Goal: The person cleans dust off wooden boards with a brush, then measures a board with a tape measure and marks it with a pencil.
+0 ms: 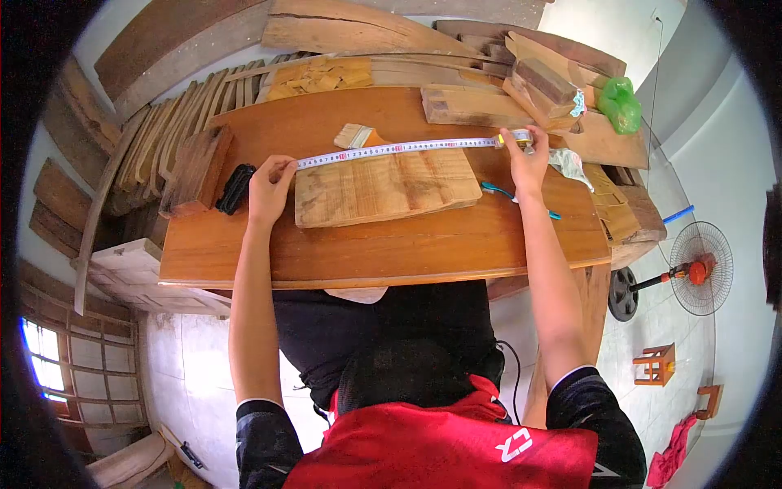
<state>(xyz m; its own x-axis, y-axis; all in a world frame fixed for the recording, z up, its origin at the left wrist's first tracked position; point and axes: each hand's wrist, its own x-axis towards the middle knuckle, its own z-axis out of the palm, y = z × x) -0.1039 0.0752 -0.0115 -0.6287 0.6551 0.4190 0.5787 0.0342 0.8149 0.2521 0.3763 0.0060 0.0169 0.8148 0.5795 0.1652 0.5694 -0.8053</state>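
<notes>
A white measuring tape (407, 148) is stretched across the upper part of a light wooden board (383, 187), which lies on the brown wooden table (407, 265). My left hand (272, 189) pinches the tape's end at the board's left edge. Beyond the board's right edge, my right hand (527, 159) is closed around the tape measure's case (521, 138). A paintbrush (358, 136) lies just behind the tape. Near my right forearm is a teal toothbrush-like tool (498, 191), partly hidden by the arm. A black object (235, 189) rests left of my left hand.
Wooden blocks stand at the table's left (195, 173) and back right (472, 106). A green plastic bag (621, 106) sits on wood at the right, near a crumpled clear bag (570, 166). Planks line the wall behind. A fan (699, 269) stands on the right.
</notes>
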